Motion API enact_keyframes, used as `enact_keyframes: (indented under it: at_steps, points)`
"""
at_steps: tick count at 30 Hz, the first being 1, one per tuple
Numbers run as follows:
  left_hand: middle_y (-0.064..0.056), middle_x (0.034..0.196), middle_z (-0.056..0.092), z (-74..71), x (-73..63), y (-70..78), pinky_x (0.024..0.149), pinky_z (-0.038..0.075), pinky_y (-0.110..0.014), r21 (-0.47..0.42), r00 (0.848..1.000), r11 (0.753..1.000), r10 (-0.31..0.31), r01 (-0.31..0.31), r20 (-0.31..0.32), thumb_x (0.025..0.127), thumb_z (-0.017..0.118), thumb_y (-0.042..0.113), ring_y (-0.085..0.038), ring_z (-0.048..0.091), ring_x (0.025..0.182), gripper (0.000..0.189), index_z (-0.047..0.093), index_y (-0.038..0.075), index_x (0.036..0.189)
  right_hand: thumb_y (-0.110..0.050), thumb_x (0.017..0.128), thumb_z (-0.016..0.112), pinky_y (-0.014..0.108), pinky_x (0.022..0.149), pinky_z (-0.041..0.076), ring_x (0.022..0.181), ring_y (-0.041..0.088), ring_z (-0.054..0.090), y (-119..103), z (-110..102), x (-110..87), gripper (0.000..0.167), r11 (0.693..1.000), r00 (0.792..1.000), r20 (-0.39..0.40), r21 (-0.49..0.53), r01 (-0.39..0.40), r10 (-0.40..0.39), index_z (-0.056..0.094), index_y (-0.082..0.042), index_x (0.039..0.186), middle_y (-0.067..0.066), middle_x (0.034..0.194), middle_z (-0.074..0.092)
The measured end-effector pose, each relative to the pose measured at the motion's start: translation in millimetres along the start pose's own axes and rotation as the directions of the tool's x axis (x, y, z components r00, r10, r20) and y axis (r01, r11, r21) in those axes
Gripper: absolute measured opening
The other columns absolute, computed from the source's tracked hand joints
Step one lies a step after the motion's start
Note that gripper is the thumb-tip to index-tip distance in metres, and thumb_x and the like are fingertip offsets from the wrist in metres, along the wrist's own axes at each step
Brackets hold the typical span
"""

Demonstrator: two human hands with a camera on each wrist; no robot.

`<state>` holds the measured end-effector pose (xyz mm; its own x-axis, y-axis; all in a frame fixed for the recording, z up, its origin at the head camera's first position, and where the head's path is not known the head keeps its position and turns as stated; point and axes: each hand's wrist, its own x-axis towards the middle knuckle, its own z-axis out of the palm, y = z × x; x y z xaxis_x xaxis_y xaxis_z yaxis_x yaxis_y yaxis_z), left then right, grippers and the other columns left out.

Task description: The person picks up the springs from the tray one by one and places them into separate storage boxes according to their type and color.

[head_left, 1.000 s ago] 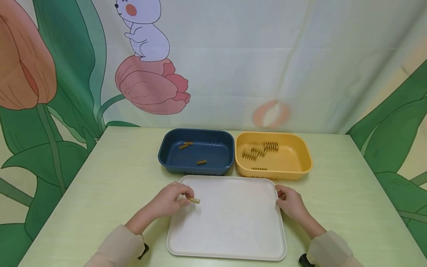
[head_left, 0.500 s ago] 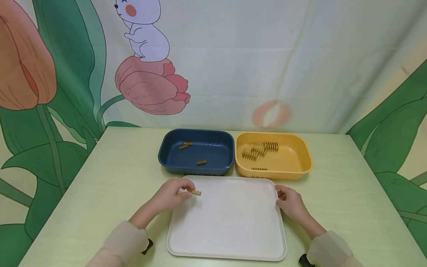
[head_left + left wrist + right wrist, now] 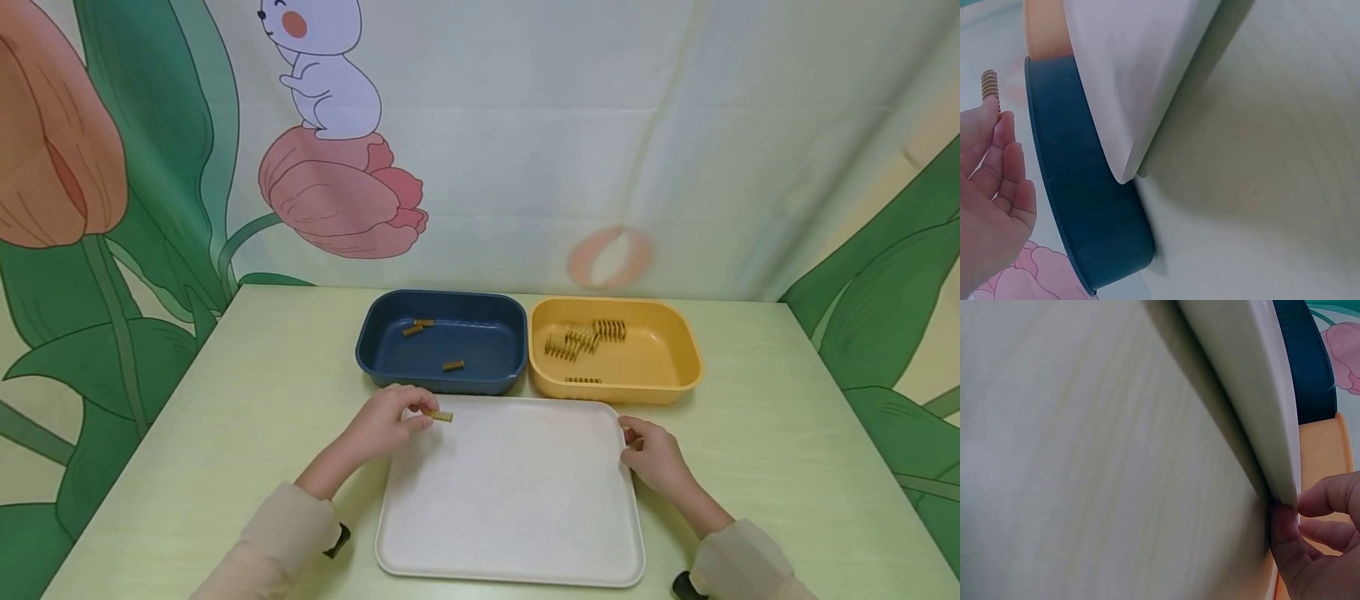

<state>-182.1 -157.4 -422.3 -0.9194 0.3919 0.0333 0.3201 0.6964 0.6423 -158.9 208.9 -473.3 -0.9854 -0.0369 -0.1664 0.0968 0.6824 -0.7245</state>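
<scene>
A small brass-coloured coil spring (image 3: 442,416) is pinched between thumb and fingertips of my left hand (image 3: 390,421), above the far left corner of the white tray (image 3: 517,492). In the left wrist view the spring (image 3: 989,85) sticks up from the fingertips, clear of the tray. My right hand (image 3: 656,454) grips the tray's right edge near its far corner; in the right wrist view the thumb and fingers (image 3: 1329,495) pinch the rim. Behind the tray stands a blue bin (image 3: 480,383) with 3 small springs inside. Next to it, a yellow bin (image 3: 660,367) holds several larger springs.
The two bins stand side by side against the tray's far edge. A pale green table (image 3: 285,375) extends on both sides. Behind it hangs a curtain (image 3: 510,167) printed with flowers and a white animal.
My left hand has moved away from me with the spring, from over the tray's left part toward its far left corner and the blue bin. The right hand stays at the rim.
</scene>
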Motion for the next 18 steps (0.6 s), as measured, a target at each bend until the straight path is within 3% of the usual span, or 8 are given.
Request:
enact_keyframes:
  at_steps: [18]
  points:
    - [-0.001,0.092,0.063,1.2,15.1,-0.7,0.077,0.042,-0.032,-0.032,0.998,0.998,-0.049,0.047,-0.047,0.080,0.062,0.012,-0.018,0.049,0.087,0.013,0.064,0.011,0.093,0.005,0.071,0.052,0.024,0.060,0.042,0.075,0.019,0.049,-2.6,-1.1,0.0,0.049,0.999,0.999,0.023,0.007,-0.032,0.032,0.048,0.008,0.120,0.013,0.089,0.054]
